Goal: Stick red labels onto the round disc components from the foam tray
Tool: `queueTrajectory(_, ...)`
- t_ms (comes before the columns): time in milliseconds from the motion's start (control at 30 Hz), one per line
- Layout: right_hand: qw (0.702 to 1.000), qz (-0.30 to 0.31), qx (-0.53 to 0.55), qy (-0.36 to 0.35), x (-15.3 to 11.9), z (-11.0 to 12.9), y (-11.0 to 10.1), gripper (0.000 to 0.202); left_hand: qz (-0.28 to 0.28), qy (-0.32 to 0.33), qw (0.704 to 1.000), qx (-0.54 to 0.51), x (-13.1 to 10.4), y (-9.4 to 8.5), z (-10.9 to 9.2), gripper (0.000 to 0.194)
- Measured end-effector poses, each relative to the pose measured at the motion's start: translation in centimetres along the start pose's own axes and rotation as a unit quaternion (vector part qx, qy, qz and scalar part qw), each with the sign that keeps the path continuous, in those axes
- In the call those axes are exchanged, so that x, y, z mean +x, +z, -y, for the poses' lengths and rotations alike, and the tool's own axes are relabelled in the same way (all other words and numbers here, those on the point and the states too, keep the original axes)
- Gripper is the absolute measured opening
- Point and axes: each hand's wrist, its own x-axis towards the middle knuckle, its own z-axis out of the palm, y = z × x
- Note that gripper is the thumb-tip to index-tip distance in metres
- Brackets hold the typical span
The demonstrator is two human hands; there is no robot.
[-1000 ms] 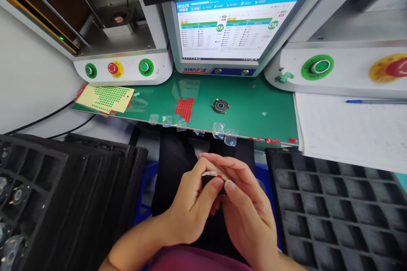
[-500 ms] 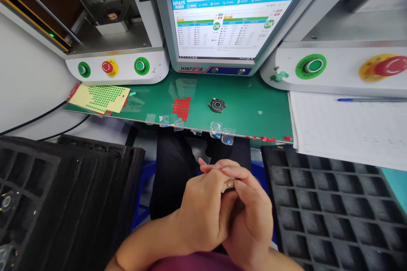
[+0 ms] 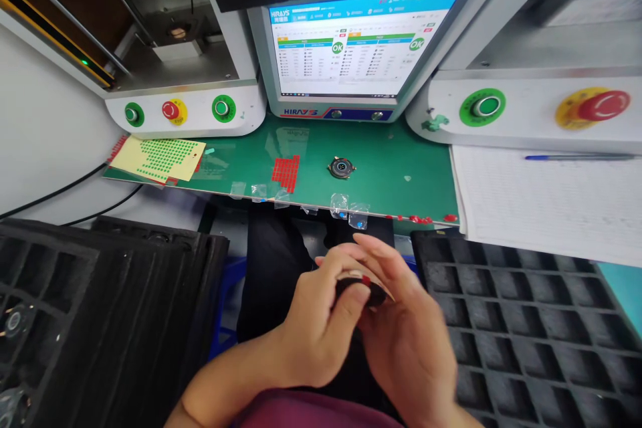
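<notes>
Pinching the round part (image 3: pixel 362 289) between both hands' fingertips.

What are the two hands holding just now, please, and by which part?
Both the left hand and right hand pinch a small dark round part by its rim.

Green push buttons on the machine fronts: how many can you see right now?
3. Two on the left machine, outer green button and inner green button, flanking its red stop. One, right green button, on the right machine. More may be out of frame.
</notes>
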Motion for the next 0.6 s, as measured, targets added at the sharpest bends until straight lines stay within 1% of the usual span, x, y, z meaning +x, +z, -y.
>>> queueTrajectory(33,0.998,0.033,-0.033,-0.033,-0.1,0.1,-0.5,0.031,-0.003,-0.052,0.993,-0.108,0.0,-0.1,-0.1,0.021)
queueTrajectory(67,0.993,0.063,-0.068,-0.078,-0.1,0.3,-1.1,0.037,-0.004,-0.097,0.973,-0.209,0.0,-0.2,-0.3,0.026)
queueTrajectory(100,0.982,0.091,-0.102,-0.127,-0.2,0.3,-1.6,0.046,-0.002,-0.131,0.947,-0.295,0.0,-0.3,-0.5,0.03)
queueTrajectory(133,0.969,0.117,-0.13,-0.174,-0.1,0.4,-2.0,0.056,0.006,-0.155,0.92,-0.359,0.0,-0.3,-0.7,0.032)
queueTrajectory(200,0.944,0.168,-0.163,-0.234,0.0,0.4,-2.7,0.075,0.02,-0.185,0.882,-0.433,0.0,-0.3,-1.0,0.033)
queueTrajectory(267,0.929,0.203,-0.175,-0.256,0.4,0.3,-3.0,0.086,0.031,-0.195,0.863,-0.465,0.0,-0.3,-1.3,0.035)
queueTrajectory(333,0.924,0.211,-0.175,-0.266,0.8,0.4,-3.1,0.09,0.038,-0.199,0.857,-0.474,0.0,-0.1,-1.3,0.038)
queueTrajectory(433,0.925,0.213,-0.161,-0.272,1.3,0.5,-3.0,0.09,0.043,-0.201,0.861,-0.465,-0.1,0.2,-1.0,0.043)
queueTrajectory(533,0.922,0.219,-0.151,-0.283,1.6,0.5,-3.0,0.089,0.03,-0.216,0.871,-0.439,-0.3,0.5,-0.5,0.049)
queueTrajectory(600,0.927,0.207,-0.163,-0.268,1.6,0.3,-3.1,0.084,0.024,-0.223,0.872,-0.434,-0.5,0.7,-0.3,0.051)
